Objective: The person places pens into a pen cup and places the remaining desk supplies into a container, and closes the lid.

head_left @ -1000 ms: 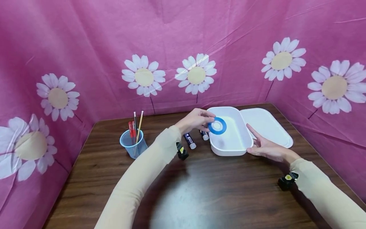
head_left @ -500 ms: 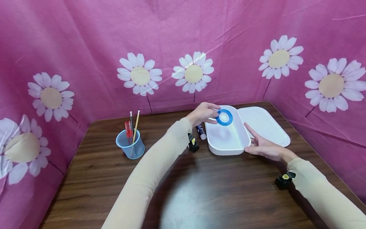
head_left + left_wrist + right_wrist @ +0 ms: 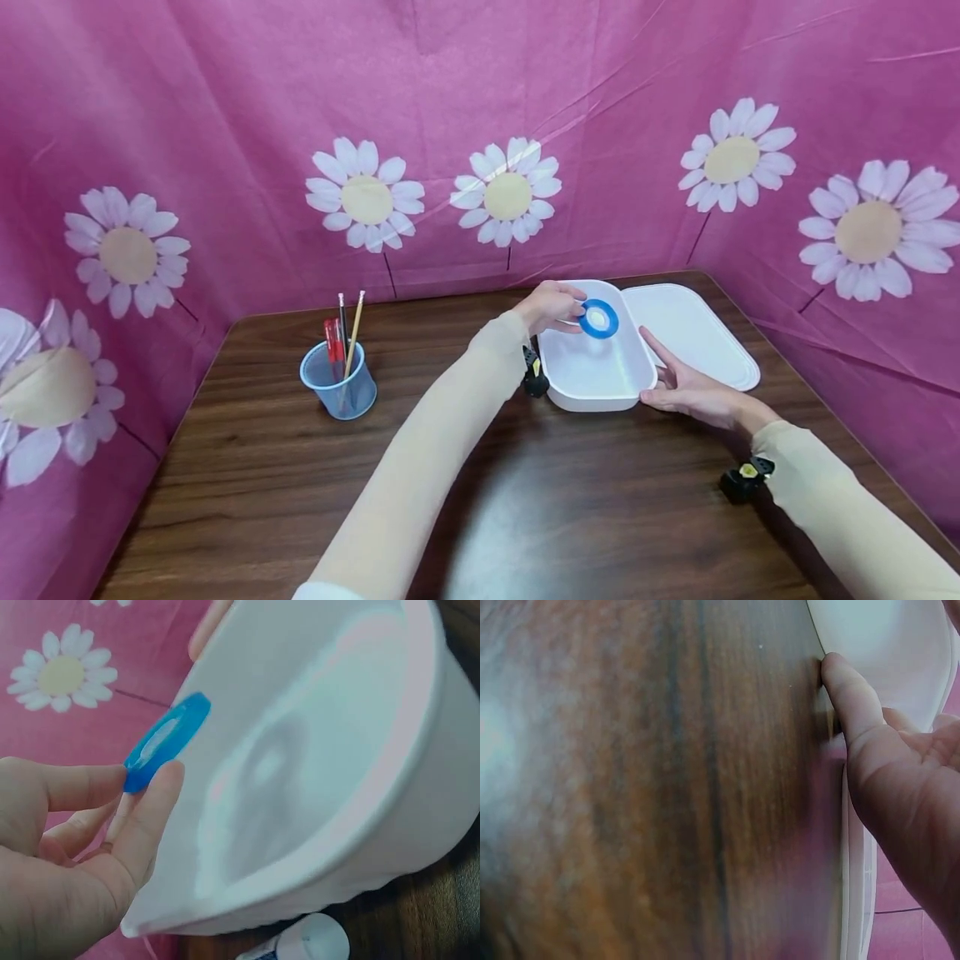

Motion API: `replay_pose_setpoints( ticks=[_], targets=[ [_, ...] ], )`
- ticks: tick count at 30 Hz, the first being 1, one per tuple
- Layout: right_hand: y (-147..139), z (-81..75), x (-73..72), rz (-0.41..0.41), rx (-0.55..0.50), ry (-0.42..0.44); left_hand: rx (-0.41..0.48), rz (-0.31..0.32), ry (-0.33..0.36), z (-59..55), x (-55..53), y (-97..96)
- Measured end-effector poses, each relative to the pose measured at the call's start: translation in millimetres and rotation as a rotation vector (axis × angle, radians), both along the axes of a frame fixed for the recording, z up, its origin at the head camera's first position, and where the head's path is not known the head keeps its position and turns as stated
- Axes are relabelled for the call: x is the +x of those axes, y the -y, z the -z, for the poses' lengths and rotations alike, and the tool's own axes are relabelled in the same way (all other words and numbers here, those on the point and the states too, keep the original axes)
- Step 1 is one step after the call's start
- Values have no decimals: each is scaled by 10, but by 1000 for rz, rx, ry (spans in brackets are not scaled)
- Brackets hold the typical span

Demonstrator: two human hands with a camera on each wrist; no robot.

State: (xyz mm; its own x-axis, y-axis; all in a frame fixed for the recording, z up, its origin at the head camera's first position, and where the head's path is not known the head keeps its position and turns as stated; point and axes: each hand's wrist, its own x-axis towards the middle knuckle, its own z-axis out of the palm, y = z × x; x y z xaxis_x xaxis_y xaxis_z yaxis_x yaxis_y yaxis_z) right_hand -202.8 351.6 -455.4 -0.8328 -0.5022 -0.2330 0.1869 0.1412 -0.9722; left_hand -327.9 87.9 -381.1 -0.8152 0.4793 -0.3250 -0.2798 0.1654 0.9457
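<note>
My left hand (image 3: 551, 307) pinches a small roll of blue tape (image 3: 611, 323) between thumb and fingertips. The roll is over the inside of the white box (image 3: 598, 405); in the left wrist view the tape (image 3: 189, 726) is tilted on edge and casts a shadow on the box's inner surface. At the box's near right corner, my right hand (image 3: 697, 393) touches the outside with its thumb, while the index finger lies straight along the right side. The right wrist view shows this thumb (image 3: 851, 694) against the white wall.
A flat white lid (image 3: 697, 333) lies just right of the box. On the left, a blue mesh cup (image 3: 352, 402) holds red pens and pencils. A white-capped stick (image 3: 322, 941) lies beside the box. Behind the wooden table (image 3: 300, 500) hangs a pink flowered cloth (image 3: 450, 83).
My left hand has carried the tape roll rightward, further over the box, and its arm now hides the dark sticks in the head view. The right hand stays at the box corner.
</note>
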Motion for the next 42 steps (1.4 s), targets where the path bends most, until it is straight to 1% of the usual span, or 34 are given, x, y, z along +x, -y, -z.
replay_pose_setpoints(
  ticks=[6, 11, 15, 18, 23, 26, 29, 31, 34, 36, 39, 42],
  targets=[
    [0, -4, 8, -3, -20, -6, -12, -57, 70, 71, -78, -43],
    [-2, 11, 8, -3, -30, -3, -16, -64, 115, 87, -124, -116],
    [2, 26, 5, -7, -41, -7, -36, -56, 124, 130, -134, -158],
    [12, 25, 5, -12, -40, -12, -54, -52, 124, 176, -124, -175],
    [21, 20, 11, -5, -4, -8, -79, -44, 119, 240, -90, -196],
    [13, 26, 13, 3, -6, -4, -80, -37, 136, 254, -63, -208],
    [13, 29, 15, -2, -21, -13, -95, -61, 145, 247, -21, -221],
    [14, 28, 18, -7, -19, -21, -108, -93, 143, 237, 12, -231],
    [20, 22, 22, -9, -2, -30, -128, -135, 135, 216, 54, -247],
    [25, 18, 23, -8, 17, -31, -141, -151, 130, 207, 69, -250],
    [28, 13, 27, -7, 46, -37, -174, -161, 114, 203, 78, -255],
    [24, 22, 25, 1, 60, -36, -206, -152, 83, 212, 74, -262]
  ],
)
